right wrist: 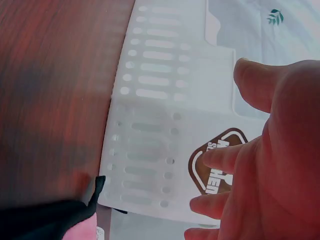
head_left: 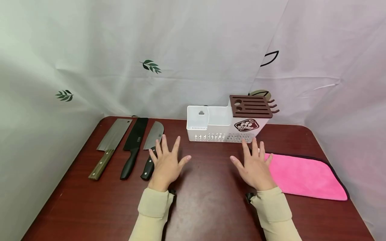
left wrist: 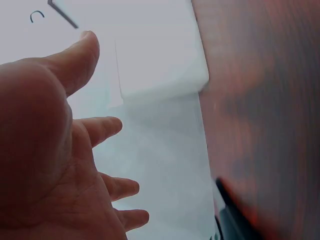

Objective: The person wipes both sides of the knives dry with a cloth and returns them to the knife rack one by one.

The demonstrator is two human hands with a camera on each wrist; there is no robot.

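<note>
Both hands hover over a dark red table with fingers spread, holding nothing. My left hand point(head_left: 166, 167) is nearest a small knife with a black riveted handle point(head_left: 148, 168), whose grip it partly covers in the head view. Left of that lie a black-bladed knife point(head_left: 133, 144) and a cleaver with a wooden handle point(head_left: 102, 164). My right hand point(head_left: 255, 169) overlaps the left end of a pink cloth point(head_left: 307, 177) with dark edging. Just beyond its fingertips stands a white knife rack point(head_left: 211, 132) with a brown slotted top point(head_left: 251, 106); its printed logo shows in the right wrist view.
White sheeting point(head_left: 193, 50) with leaf prints hangs behind the table and along its sides. Brown hooks point(head_left: 273, 106) stick out from the right end of the rack. Bare tabletop point(head_left: 208, 194) lies between the two forearms.
</note>
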